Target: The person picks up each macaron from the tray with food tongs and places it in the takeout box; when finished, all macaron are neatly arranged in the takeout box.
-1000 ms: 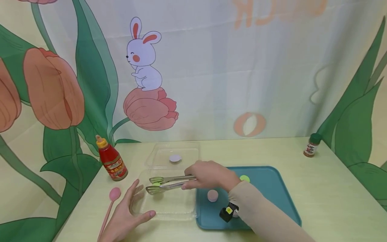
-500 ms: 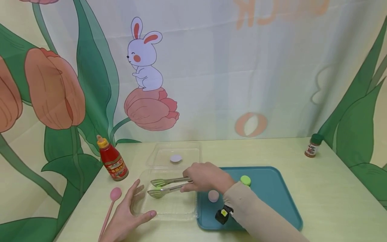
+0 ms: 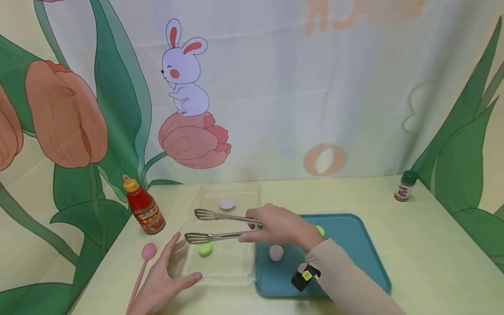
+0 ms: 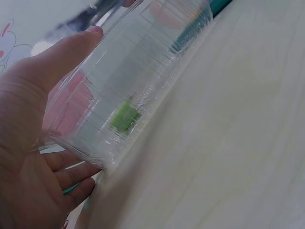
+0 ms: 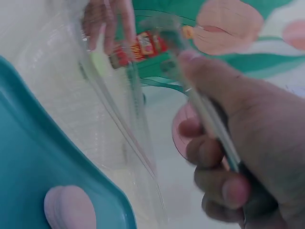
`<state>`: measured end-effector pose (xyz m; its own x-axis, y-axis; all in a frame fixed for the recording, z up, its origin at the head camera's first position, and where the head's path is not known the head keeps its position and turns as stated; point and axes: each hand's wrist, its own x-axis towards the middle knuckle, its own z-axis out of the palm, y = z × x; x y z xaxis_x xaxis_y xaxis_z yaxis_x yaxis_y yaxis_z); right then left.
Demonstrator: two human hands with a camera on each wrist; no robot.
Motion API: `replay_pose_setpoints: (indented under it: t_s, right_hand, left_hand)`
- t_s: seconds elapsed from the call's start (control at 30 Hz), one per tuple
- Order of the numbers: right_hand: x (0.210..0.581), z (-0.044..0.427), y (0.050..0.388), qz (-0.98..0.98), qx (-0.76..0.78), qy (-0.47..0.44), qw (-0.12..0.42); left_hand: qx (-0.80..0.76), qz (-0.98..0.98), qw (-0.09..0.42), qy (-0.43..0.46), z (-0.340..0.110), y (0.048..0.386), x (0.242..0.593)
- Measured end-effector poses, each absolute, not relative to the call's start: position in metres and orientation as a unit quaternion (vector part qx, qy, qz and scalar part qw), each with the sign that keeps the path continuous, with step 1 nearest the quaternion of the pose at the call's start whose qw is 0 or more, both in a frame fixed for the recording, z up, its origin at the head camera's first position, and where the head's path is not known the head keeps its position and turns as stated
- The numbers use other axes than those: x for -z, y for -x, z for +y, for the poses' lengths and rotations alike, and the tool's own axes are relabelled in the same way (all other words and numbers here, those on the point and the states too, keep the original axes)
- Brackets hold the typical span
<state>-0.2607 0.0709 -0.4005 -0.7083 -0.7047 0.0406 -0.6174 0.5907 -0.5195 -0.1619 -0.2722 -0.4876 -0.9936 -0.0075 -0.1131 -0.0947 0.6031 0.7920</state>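
My right hand (image 3: 277, 224) grips metal tongs (image 3: 226, 236), whose slotted ends are spread apart above the clear plastic container (image 3: 232, 269). Nothing is between the tong ends. Inside the container, near its left side, lies a light green macaron (image 3: 204, 249). My left hand (image 3: 161, 278) is at the container's near left corner, its thumb along one side and its fingers spread along another. A pale pink macaron (image 3: 276, 253) and a green macaron (image 3: 321, 230), partly covered by my right arm, lie on the blue tray (image 3: 362, 262).
A red sauce bottle (image 3: 145, 210) stands at the left, behind a pink spoon (image 3: 149, 251). The container's open lid (image 3: 252, 192) lies back, with a whitish round patch (image 3: 227, 204). A green-capped spice jar (image 3: 405, 187) stands far right. A printed curtain hangs behind.
The tongs have parted and lifted away from the green macaron, which now lies uncovered in the container. My right hand has risen slightly and moved right. The left hand stays in place.
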Motion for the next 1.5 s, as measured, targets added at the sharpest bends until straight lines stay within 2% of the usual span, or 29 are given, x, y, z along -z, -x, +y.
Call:
replay_pose_setpoints:
  t_s: [0.27, 0.47, 0.83, 1.03, 1.2, 1.5]
  right_hand:
    - [0.395, 0.105, 0.256, 0.841, 0.42, 0.337, 0.045]
    - [0.389, 0.137, 0.246, 0.823, 0.472, 0.315, 0.02]
    - [0.382, 0.205, 0.227, 0.851, 0.446, 0.274, -0.043]
    - [0.383, 0.236, 0.215, 0.876, 0.424, 0.224, -0.056]
    - [0.396, 0.263, 0.209, 0.893, 0.402, 0.193, -0.065]
    - [0.431, 0.308, 0.198, 0.918, 0.361, 0.157, -0.043]
  left_hand:
    - [-0.448, 0.893, 0.046, 0.023, -0.274, 0.162, 0.488]
    - [-0.448, 0.892, 0.051, 0.026, -0.272, 0.163, 0.49]
    - [-0.44, 0.897, 0.042, 0.014, -0.273, 0.162, 0.488]
    - [-0.44, 0.897, 0.042, 0.014, -0.273, 0.162, 0.488]
    - [-0.435, 0.899, 0.041, 0.015, -0.271, 0.163, 0.487]
    - [-0.438, 0.898, 0.049, 0.022, -0.271, 0.163, 0.486]
